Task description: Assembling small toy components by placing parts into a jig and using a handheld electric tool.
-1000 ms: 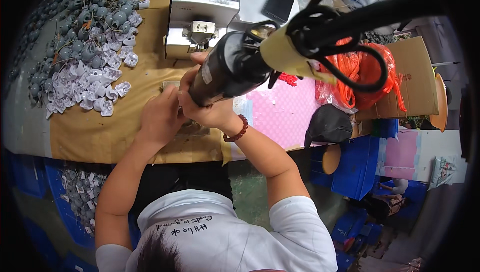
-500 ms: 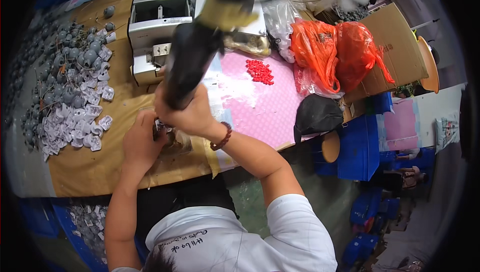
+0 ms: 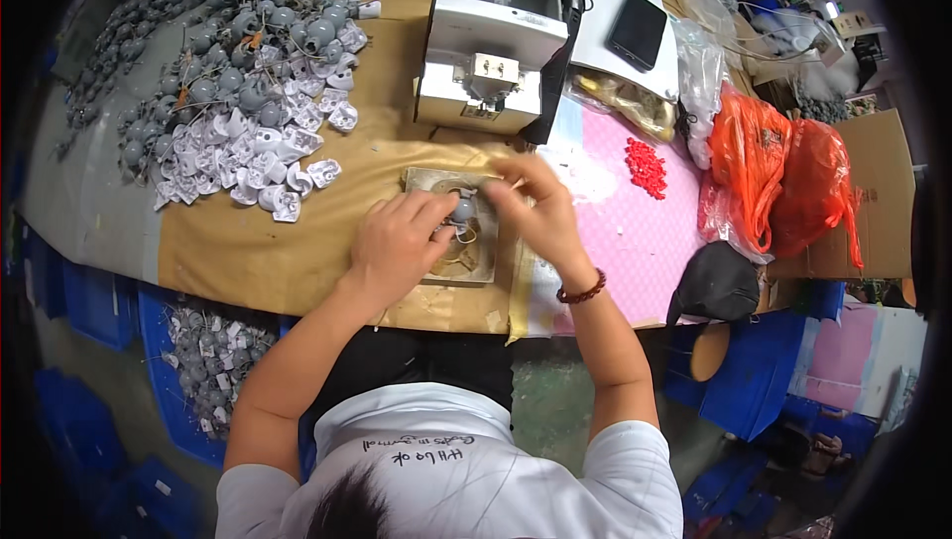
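Observation:
On a square metal fixture plate (image 3: 480,263) sits a small part with a grey ball (image 3: 463,210), a bit of white plastic and a thin wire loop. My left hand (image 3: 397,246) reaches it from the left, its fingertips closed on the part and partly covering it. Just right of the part is my right hand (image 3: 543,212), fingers bent and thumb towards the index finger; blur at the tips hides whether anything is between them. A black, rod-shaped powered screwdriver (image 3: 557,78) hangs behind my right hand, beside a silver machine (image 3: 483,108), with neither hand on it.
Left lies a large heap of grey balls (image 3: 233,73) with white plastic housings (image 3: 263,157). Small red pieces (image 3: 647,168) lie on the pink sheet to the right. Beyond are a phone (image 3: 638,30), red bags (image 3: 749,167) and a black pouch (image 3: 716,281). A blue bin (image 3: 188,410) stands below the table.
My right hand has let go of the screwdriver, which now hangs by the machine. That hand has moved beside the grey-ball part. The whole view has shifted, showing the fixture plate more fully.

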{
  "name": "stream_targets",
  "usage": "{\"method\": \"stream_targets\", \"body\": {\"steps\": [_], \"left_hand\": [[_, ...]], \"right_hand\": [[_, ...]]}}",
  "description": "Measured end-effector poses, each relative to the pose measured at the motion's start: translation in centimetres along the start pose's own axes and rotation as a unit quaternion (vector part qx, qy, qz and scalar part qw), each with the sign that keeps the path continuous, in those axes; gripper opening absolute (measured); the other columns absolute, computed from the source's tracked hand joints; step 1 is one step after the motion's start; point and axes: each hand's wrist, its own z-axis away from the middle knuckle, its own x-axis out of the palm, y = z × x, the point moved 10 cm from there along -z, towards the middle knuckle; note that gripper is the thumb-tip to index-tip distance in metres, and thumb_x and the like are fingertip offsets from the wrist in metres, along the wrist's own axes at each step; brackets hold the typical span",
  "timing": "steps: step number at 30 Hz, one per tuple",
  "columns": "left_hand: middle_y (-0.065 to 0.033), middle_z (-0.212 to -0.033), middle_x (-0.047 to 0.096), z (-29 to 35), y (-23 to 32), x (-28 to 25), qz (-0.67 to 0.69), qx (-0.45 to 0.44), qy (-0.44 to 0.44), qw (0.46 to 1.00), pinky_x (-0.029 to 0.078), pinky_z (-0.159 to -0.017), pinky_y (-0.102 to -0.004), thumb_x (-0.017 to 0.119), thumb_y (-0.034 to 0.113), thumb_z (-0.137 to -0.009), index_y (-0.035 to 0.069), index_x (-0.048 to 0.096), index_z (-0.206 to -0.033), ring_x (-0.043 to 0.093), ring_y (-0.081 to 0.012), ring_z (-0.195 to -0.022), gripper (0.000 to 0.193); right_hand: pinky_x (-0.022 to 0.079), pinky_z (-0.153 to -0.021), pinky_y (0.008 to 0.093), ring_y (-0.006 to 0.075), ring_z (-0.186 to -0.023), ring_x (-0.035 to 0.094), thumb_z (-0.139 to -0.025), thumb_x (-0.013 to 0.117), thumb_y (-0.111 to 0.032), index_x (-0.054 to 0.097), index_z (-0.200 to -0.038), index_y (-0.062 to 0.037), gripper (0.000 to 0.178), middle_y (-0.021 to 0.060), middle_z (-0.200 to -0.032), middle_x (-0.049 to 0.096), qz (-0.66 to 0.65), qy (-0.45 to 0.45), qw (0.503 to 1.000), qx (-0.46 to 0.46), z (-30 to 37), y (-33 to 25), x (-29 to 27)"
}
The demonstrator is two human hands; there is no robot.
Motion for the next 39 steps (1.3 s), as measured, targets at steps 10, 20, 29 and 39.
{"method": "stream_targets", "body": {"steps": [10, 20, 29, 39], "left_hand": [[-0.0088, -0.091, 0.062, 0.2, -0.4, -1.0, 0.021, 0.007, 0.067, 0.997, 0.053, -0.069, -0.0418, 0.074, 0.013, -0.08, 0.011, 0.064, -0.116, 0.064, -0.0305, -0.08, 0.037], [-0.0095, -0.088, 0.059, 1.4, -0.5, -7.2, -0.038, 0.044, 0.04, 0.998, 0.053, -0.064, -0.0381, 0.072, 0.013, -0.083, 0.014, 0.064, -0.125, 0.063, -0.0296, -0.073, 0.043], [-0.0109, -0.095, 0.061, 10.3, -7.6, -18.4, -0.222, -0.211, -0.3, 0.903, 0.05, -0.079, -0.0451, 0.07, 0.012, -0.082, 0.011, 0.065, -0.115, 0.061, -0.0347, -0.088, 0.034], [-0.0099, -0.103, 0.063, 0.7, -7.3, -10.6, -0.246, 0.041, -0.077, 0.965, 0.048, -0.083, -0.0414, 0.067, 0.001, -0.078, 0.007, 0.065, -0.108, 0.059, -0.031, -0.099, 0.031]], "right_hand": [[0.046, -0.069, 0.0245, 0.0104, -0.078, 0.057, -0.094, 0.067, -0.005, 0.069, -0.092, 0.0012, 0.007, 0.0036, -0.089, 0.064, -0.146, 0.07, 0.987, 0.016, 0.0, -1.0, 2.5], [0.041, -0.061, 0.0209, 0.0052, -0.066, 0.05, -0.099, 0.065, -0.015, 0.067, -0.098, -0.0015, 0.013, -0.0013, -0.081, 0.06, -0.423, 0.102, 0.896, 0.083, -0.8, -2.6, 5.3], [0.052, -0.075, 0.0267, 0.0142, -0.086, 0.065, -0.091, 0.071, -0.008, 0.068, -0.114, 0.0007, 0.025, 0.0076, -0.101, 0.066, -0.11, -0.192, 0.975, 0.035, 1.9, -3.3, 7.4], [0.051, -0.072, 0.0252, 0.0117, -0.084, 0.065, -0.092, 0.07, -0.007, 0.069, -0.109, 0.0003, 0.019, 0.0065, -0.099, 0.07, -0.027, -0.196, 0.98, 0.037, 5.0, -1.6, 3.6]]}}
